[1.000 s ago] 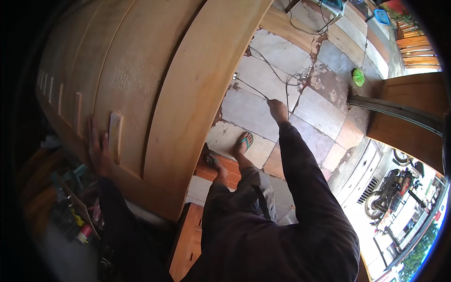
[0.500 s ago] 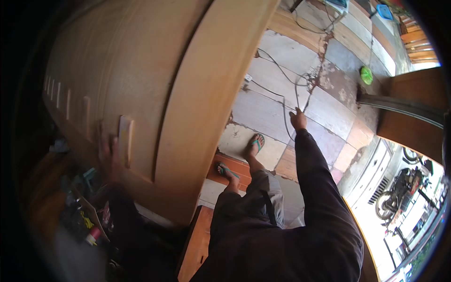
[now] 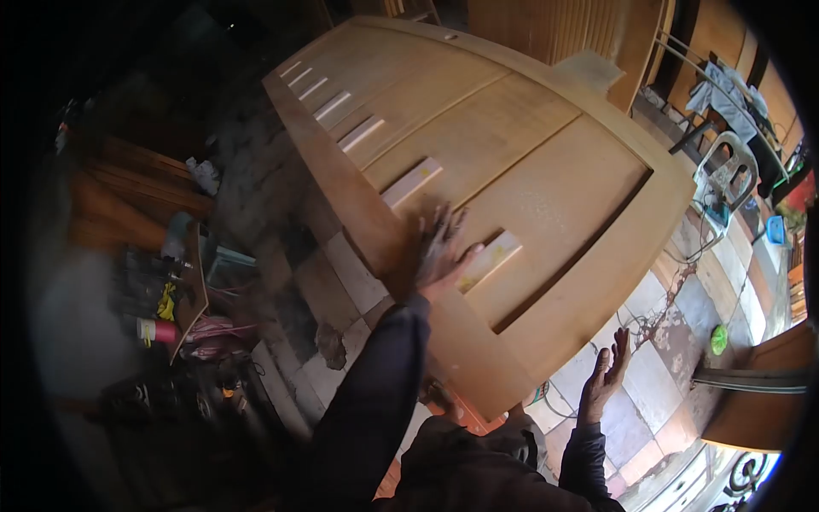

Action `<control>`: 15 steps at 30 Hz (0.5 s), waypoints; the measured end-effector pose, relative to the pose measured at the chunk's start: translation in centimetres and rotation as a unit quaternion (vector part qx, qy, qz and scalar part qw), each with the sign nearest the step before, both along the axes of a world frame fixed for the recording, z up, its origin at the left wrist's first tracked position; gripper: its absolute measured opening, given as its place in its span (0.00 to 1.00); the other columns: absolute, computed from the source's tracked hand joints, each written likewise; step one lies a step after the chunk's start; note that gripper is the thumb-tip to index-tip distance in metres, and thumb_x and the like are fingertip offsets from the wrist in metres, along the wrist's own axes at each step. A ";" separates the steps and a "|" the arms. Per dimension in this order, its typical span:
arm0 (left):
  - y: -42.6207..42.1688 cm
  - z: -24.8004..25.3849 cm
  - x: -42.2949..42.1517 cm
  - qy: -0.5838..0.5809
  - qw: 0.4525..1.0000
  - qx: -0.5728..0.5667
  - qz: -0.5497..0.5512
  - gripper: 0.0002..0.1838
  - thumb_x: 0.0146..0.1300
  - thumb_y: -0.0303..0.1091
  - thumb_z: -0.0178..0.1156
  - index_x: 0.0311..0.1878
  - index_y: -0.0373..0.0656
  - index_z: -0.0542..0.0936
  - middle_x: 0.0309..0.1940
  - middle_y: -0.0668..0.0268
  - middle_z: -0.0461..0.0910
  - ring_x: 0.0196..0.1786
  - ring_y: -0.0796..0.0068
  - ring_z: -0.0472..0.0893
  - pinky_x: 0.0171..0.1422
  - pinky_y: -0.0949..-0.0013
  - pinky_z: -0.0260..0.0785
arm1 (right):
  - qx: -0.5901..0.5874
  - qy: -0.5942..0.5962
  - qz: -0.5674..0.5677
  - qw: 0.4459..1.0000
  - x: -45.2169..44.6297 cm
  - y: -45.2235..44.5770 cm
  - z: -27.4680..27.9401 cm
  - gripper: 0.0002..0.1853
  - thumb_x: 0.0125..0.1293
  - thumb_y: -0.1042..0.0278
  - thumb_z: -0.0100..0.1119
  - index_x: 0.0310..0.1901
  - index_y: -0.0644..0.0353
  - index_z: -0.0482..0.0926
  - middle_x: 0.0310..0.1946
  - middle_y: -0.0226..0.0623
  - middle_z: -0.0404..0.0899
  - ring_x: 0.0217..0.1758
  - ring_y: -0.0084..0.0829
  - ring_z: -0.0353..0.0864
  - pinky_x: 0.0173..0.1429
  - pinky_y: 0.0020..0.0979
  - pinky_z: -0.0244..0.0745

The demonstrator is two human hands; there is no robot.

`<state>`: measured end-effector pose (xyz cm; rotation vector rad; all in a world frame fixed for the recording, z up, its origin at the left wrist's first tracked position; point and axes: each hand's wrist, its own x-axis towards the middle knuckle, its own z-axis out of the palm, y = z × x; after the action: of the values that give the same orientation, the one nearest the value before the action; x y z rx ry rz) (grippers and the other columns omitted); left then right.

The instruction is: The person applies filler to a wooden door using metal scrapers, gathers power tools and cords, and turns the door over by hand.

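A large wooden door panel (image 3: 546,196) with a recessed groove lies across the middle of the view. Small pale wooden strips stand in a row along its left side. My left hand (image 3: 442,253) is spread on or just above the panel, its thumb by the nearest strip (image 3: 495,260) and its fingertips below a second strip (image 3: 412,182). Whether the palm presses on the wood I cannot tell. My right hand (image 3: 604,380) is off the panel's near right edge, above the tiled floor, with fingers stretched out and nothing in it.
A plastic chair (image 3: 725,179) stands at the right, near a cloth (image 3: 725,96). Cables (image 3: 648,328) and a green bundle (image 3: 719,340) lie on the tiles. At left are a pink-red cylinder (image 3: 158,331) and assorted clutter. A wooden piece (image 3: 759,410) stands at lower right.
My view has swung, bringing the panel from the left into the middle. My right hand, earlier with fingers mostly curled, is now opened out. My left hand stays near the strip nearest me.
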<state>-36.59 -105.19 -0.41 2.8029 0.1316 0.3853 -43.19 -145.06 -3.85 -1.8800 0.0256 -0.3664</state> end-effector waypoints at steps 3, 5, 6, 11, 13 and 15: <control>0.7 0.0 -0.9 -0.045 0.997 -0.060 -0.031 0.44 0.74 0.66 0.50 0.83 0.47 0.59 0.83 0.46 0.53 0.85 0.42 0.51 0.87 0.38 0.35 | -0.130 -0.070 0.078 0.986 0.0 8.2 6.2 0.37 0.77 0.51 0.60 0.79 0.61 0.63 0.78 0.52 0.63 0.82 0.49 0.60 0.82 0.49 0.55; 1.6 0.4 -1.6 -0.057 0.996 -0.063 -0.038 0.45 0.75 0.67 0.48 0.83 0.46 0.59 0.82 0.44 0.54 0.84 0.40 0.52 0.87 0.37 0.37 | -0.233 -0.055 0.099 0.966 0.7 10.9 4.5 0.38 0.76 0.46 0.59 0.81 0.52 0.61 0.82 0.49 0.55 0.86 0.52 0.49 0.85 0.54 0.46; 1.9 0.6 -1.8 -0.055 0.996 -0.065 -0.039 0.45 0.74 0.68 0.47 0.83 0.45 0.58 0.82 0.43 0.55 0.84 0.39 0.52 0.86 0.37 0.38 | -0.352 -0.036 0.080 0.932 0.7 11.9 4.1 0.41 0.75 0.40 0.57 0.82 0.50 0.60 0.83 0.51 0.53 0.87 0.54 0.47 0.85 0.56 0.42; 2.8 -0.1 -3.3 -0.047 0.990 -0.079 -0.103 0.49 0.73 0.73 0.42 0.84 0.43 0.57 0.80 0.37 0.57 0.82 0.32 0.53 0.85 0.36 0.42 | -0.465 -0.018 0.052 0.884 0.6 13.0 4.4 0.42 0.74 0.37 0.56 0.82 0.49 0.59 0.83 0.55 0.52 0.87 0.57 0.45 0.86 0.56 0.40; 2.9 0.7 -4.5 -0.039 0.984 -0.101 -0.139 0.50 0.72 0.74 0.42 0.84 0.44 0.56 0.80 0.36 0.57 0.82 0.30 0.53 0.85 0.36 0.42 | -0.467 -0.005 0.058 0.882 0.5 13.2 5.0 0.42 0.75 0.38 0.56 0.82 0.51 0.59 0.83 0.55 0.53 0.87 0.57 0.46 0.86 0.56 0.40; 3.0 0.7 -5.4 -0.042 0.979 -0.114 -0.166 0.51 0.72 0.75 0.42 0.84 0.45 0.55 0.79 0.36 0.57 0.82 0.29 0.53 0.85 0.35 0.43 | -0.462 0.000 0.060 0.885 0.6 13.7 5.3 0.41 0.75 0.41 0.57 0.82 0.53 0.59 0.83 0.54 0.54 0.87 0.56 0.46 0.86 0.56 0.41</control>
<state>-41.99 -102.23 0.30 2.5163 -0.2908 0.3795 -42.56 -131.35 1.45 -2.8099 -0.3203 -0.3140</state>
